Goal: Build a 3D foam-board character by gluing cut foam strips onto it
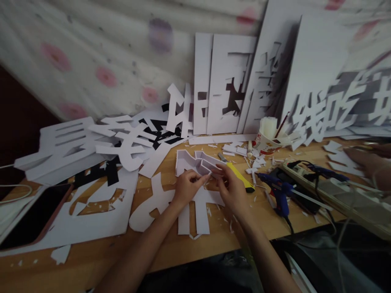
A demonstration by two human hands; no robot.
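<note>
Both hands are on a white foam-board piece [185, 159] with raised walls, shaped like part of a cut-out character. My left hand [188, 187] pinches the near wall at the piece's middle corner. My right hand [232, 190] has its thumb and fingers closed on the wall at the right end. Beneath the hands, a flat white cut-out character [149, 209] lies on the wooden table [171, 254]. A yellow-handled utility knife [241, 177] rests just behind my right hand. Farther right is a blue glue gun [278, 191] with a glue stick in its back.
White cut-out boards [227, 53] lean against the curtain. A paper cup [266, 140] holding white sticks and a pencil stands behind scraps. A phone [33, 215] lies at left. At right are a power strip [332, 197], cables and another person's hand [366, 162].
</note>
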